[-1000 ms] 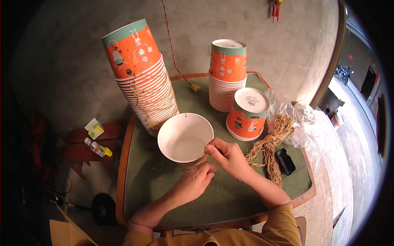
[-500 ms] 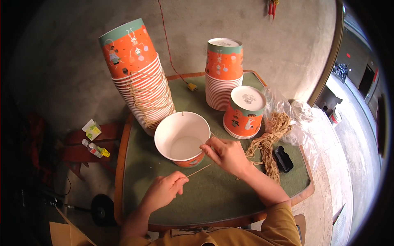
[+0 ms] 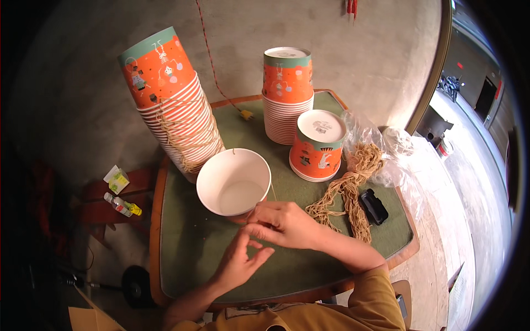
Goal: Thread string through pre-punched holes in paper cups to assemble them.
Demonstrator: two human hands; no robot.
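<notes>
A white-lined paper bucket [image 3: 234, 182] sits upright before me, its open mouth tipped toward me. A short loop of twine shows at its far rim. Thin twine [image 3: 274, 192] runs from the bucket's right side down to my right hand [image 3: 284, 223], whose fingers are pinched on it close to the near rim. Just below, my left hand [image 3: 238, 262] has its thumb apart from its fingers, and its upper fingertips meet the right hand's. Whether a twine end lies between those tips is hidden.
Behind the bucket leans a tall twine-wrapped stack of paper buckets [image 3: 182, 121]. Farther right stand an upside-down stack [image 3: 288, 116] and a shorter one [image 3: 317, 146]. A twine bundle [image 3: 350, 193], black tray [image 3: 374, 207] and plastic bag [image 3: 386, 165] lie right on the green table [image 3: 309, 276].
My left hand has moved up and right to meet my right hand, and its fingers have spread. The right hand has come down and left. The whole view has shifted slightly.
</notes>
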